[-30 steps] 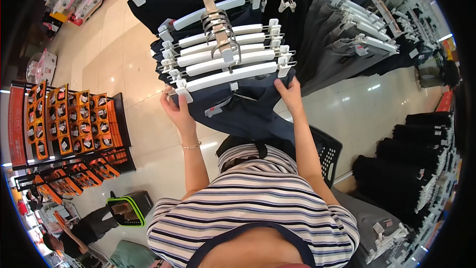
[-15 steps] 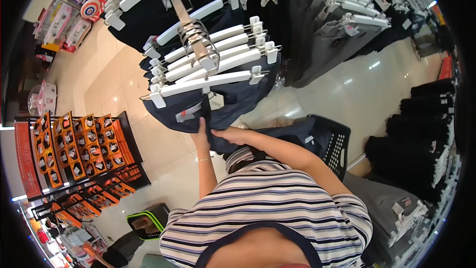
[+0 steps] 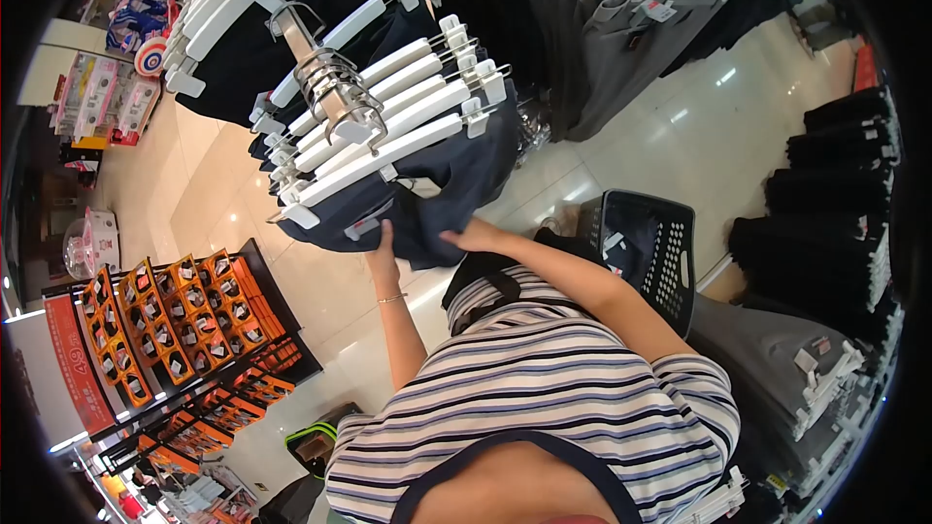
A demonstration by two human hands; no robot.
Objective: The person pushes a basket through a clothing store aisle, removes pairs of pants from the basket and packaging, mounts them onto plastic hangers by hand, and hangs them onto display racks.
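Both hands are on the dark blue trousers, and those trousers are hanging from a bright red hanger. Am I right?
Nearly! The hanger is white, not bright red; the head view shows it. The rest is right: the left hand and right hand are both on the dark blue trousers.

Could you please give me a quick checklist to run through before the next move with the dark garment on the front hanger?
1. Left hand on the dark garment: ok, thumb against its front.
2. Right hand on the garment: ok, beside its lower part.
3. Firmness of either grip: cannot tell, the cloth partly hides both hands.
4. Garment on the white front hanger: ok, it hangs beneath the bar.
5. Tag legible: not ok, the print is too small to read.
6. Black basket upright: ok, its opening faces up, with dark clothing inside.
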